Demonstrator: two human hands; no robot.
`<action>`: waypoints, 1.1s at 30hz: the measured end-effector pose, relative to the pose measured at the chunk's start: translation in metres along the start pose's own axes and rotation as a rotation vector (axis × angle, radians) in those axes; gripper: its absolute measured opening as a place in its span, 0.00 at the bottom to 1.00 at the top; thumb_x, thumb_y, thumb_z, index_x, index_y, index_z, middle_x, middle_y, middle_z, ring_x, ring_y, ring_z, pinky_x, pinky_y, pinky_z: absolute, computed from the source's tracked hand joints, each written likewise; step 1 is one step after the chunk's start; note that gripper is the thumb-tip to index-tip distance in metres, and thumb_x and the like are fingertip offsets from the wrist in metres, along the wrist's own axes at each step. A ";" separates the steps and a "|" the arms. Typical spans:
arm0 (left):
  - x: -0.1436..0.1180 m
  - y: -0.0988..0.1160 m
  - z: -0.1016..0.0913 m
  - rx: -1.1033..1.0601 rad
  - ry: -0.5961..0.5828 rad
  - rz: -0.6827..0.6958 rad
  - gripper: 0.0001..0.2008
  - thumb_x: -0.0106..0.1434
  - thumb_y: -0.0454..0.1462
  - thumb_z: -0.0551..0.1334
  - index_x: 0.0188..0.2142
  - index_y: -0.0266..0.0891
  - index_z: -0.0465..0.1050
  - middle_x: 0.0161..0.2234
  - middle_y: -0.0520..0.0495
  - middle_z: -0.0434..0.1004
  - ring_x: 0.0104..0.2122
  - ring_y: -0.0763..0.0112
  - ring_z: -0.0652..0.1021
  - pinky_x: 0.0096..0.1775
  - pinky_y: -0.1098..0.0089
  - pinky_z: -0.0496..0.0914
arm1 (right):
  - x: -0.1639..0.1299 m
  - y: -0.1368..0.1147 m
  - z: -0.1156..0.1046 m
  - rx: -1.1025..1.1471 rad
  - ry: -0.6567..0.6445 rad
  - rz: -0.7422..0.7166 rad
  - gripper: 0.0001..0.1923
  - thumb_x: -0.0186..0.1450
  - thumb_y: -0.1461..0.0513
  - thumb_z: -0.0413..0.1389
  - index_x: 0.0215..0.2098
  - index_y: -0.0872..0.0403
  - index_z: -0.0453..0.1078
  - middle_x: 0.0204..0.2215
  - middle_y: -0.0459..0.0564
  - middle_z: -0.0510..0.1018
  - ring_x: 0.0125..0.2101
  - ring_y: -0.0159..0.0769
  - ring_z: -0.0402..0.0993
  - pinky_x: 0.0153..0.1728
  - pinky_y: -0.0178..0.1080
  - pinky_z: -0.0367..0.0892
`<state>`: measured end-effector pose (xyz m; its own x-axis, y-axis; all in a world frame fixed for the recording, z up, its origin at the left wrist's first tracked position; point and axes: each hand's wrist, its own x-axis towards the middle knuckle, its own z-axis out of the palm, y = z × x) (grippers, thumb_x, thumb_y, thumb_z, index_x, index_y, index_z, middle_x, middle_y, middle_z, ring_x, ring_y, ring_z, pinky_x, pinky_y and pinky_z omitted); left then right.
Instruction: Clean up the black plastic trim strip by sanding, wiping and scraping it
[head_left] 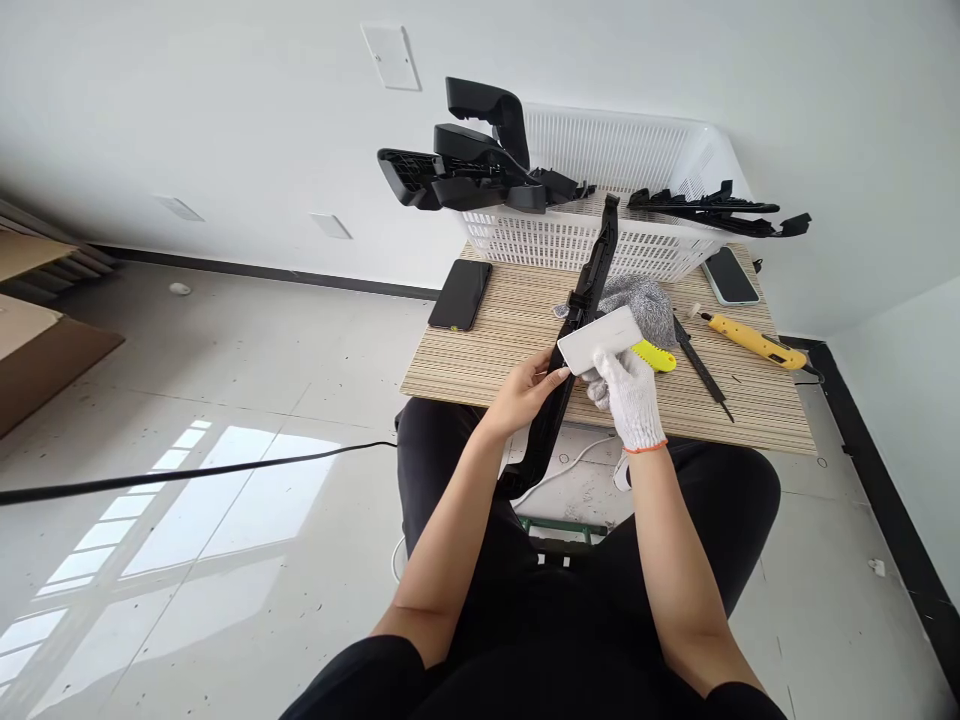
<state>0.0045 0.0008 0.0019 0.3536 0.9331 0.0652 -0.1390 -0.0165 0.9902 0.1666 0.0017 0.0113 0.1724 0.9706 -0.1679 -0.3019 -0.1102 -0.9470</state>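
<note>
black plastic strip [550, 420], long and narrow, slants across the near edge of the striped table [442, 362], its far end in front of the basket and its near end between the person's knees. the bare left hand [525, 393] grips it near the middle, thumb on one side. the right hand [628, 393], in a white glove with an orange edge, pinches a flat white block [600, 340] close over the strip, just right of the left thumb. a bright yellow handle [656, 356] shows beside the gloved fingers; whether they touch it i cannot tell.

farther off, a grey cloth [651, 308] lies behind the block. to the right are a slim black tool [703, 368], a yellow corded tool [756, 342] and, beyond them, a phone [730, 276]. a black phone [460, 295] lies at the left. at the far side stands a white basket [525, 238], with black parts [487, 150] heaped over its left end and thinner pieces [716, 212] across its right.
</note>
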 end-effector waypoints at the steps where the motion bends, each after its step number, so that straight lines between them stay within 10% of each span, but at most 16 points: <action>1: 0.000 0.000 0.000 0.002 -0.001 0.000 0.23 0.65 0.45 0.63 0.55 0.35 0.70 0.54 0.40 0.77 0.54 0.56 0.77 0.54 0.62 0.72 | 0.000 0.000 0.000 0.010 0.035 -0.016 0.18 0.58 0.50 0.64 0.33 0.54 0.68 0.20 0.43 0.73 0.14 0.21 0.60 0.12 0.25 0.52; 33: -0.001 0.000 -0.001 0.047 0.012 0.012 0.25 0.65 0.45 0.63 0.58 0.36 0.69 0.58 0.42 0.75 0.58 0.56 0.74 0.59 0.61 0.67 | -0.004 -0.001 0.007 0.034 0.121 -0.075 0.16 0.58 0.50 0.62 0.34 0.53 0.66 0.23 0.43 0.75 0.14 0.22 0.65 0.11 0.26 0.52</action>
<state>0.0037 0.0004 0.0020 0.3413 0.9369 0.0762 -0.0997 -0.0445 0.9940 0.1599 -0.0006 0.0152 0.3068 0.9428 -0.1305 -0.3150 -0.0289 -0.9487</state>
